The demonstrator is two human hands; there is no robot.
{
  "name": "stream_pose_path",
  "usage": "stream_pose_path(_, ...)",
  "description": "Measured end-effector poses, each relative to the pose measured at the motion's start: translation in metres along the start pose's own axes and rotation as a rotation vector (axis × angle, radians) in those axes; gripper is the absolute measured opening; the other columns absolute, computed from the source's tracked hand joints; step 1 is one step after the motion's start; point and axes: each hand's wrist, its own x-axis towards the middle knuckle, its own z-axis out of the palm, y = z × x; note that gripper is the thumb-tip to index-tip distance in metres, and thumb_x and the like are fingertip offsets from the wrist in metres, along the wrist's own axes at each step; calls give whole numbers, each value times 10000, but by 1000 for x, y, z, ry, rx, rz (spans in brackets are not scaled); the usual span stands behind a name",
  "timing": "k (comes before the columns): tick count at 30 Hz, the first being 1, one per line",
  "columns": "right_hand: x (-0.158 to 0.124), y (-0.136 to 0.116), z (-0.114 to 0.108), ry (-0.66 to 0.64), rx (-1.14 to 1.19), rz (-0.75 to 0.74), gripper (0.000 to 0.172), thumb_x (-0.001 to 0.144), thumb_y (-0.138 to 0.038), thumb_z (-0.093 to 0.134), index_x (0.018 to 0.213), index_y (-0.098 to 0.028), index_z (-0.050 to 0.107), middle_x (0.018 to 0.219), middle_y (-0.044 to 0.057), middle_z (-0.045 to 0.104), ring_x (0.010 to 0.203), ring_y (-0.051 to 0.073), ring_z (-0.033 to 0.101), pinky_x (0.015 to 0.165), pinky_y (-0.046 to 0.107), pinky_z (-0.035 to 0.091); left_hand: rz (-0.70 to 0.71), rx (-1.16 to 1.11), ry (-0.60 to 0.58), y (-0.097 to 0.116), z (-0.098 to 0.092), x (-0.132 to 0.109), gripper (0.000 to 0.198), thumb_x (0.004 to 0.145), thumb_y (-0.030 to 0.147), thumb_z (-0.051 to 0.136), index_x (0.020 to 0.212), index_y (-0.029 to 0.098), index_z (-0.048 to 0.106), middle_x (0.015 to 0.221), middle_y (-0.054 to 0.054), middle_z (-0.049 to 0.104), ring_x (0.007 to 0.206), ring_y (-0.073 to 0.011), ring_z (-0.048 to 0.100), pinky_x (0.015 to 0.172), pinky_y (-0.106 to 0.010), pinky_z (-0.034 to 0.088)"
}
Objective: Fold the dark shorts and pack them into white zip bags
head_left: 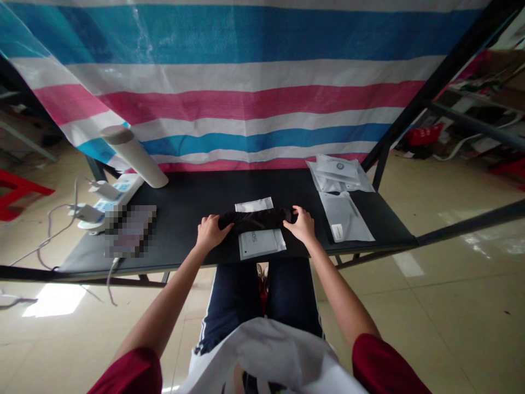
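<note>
A long, narrow bundle of black cloth [258, 220] stretches between my two hands, low over the tabletop. My left hand [211, 232] grips its left end, thumb towards the middle. At the other end, the fingers of my right hand [301, 223] close round the cloth. Beneath the bundle lies a frosted plastic bag [262, 243] with dark lettering; its middle is hidden by the cloth, and a pale strip [254, 205] shows behind. What exactly the black cloth is, I cannot make out.
On the black table [192, 191], several frosted bags [340, 169] are piled at the back right, with another bag [348, 219] in front. To the left are a white cylinder [137, 158], a power strip [123, 197] with chargers, and a blurred phone-like device [131, 230] on a cable. A striped sheet [246, 104] hangs behind.
</note>
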Motion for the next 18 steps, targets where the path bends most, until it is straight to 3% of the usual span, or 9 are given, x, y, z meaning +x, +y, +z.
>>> stream_pose_path(2, 8, -6, -3, -85, -62, 58, 538, 687, -410, 719, 1176, -201, 629, 1106, 99, 666, 1071, 297, 580, 861, 402, 453, -16, -44, -16, 9, -2, -4, 424, 848, 520, 517, 1089, 188, 623, 1067, -140, 671, 1059, -332, 615, 854, -422, 507)
stream_pose_path(5, 18, -15, -6, -193, -152, 58, 400, 648, -445, 733, 941, -176, 690, 1088, 130, 660, 1077, 315, 578, 850, 385, 460, -72, -140, 17, 16, -3, -7, 370, 833, 449, 561, 1096, 189, 577, 936, -112, 680, 933, -307, 667, 772, -381, 518)
stream_pose_path(7, 25, -19, -7, -205, -138, 48, 323, 637, -428, 736, 825, -173, 670, 1065, 134, 662, 1069, 313, 583, 844, 375, 464, -101, -260, 102, 17, -3, -7, 436, 781, 433, 632, 1121, 179, 531, 908, -94, 659, 897, -295, 669, 758, -377, 519)
stream_pose_path(9, 34, -19, -8, -203, 11, 54, 246, 654, -376, 709, 788, -183, 636, 975, 102, 678, 988, 273, 616, 809, 347, 476, -105, -470, 204, 17, -6, -12, 556, 710, 427, 709, 1150, 172, 483, 883, -58, 629, 844, -257, 661, 730, -354, 526)
stream_pose_path(12, 55, -22, -9, -149, 436, 85, 205, 688, -313, 636, 845, -188, 594, 854, 40, 672, 831, 198, 642, 731, 294, 492, -63, -820, 288, 27, -12, -38, 737, 642, 423, 775, 1233, 173, 414, 818, 5, 589, 725, -191, 638, 641, -305, 528)
stream_pose_path(15, 79, -34, -7, -58, 746, 74, 283, 674, -287, 629, 930, -183, 569, 879, 27, 664, 830, 181, 646, 725, 281, 509, 17, -1036, 202, 50, -14, -83, 888, 671, 404, 780, 1384, 201, 292, 797, 23, 610, 664, -165, 638, 611, -285, 534)
stream_pose_path(18, 93, -52, 5, -82, 788, -3, 298, 662, -220, 639, 952, -186, 576, 946, 34, 673, 909, 186, 655, 778, 293, 523, 74, -1100, 28, 73, 1, -126, 677, 787, 438, 682, 1352, 220, 379, 816, 6, 637, 617, -145, 628, 565, -256, 517)
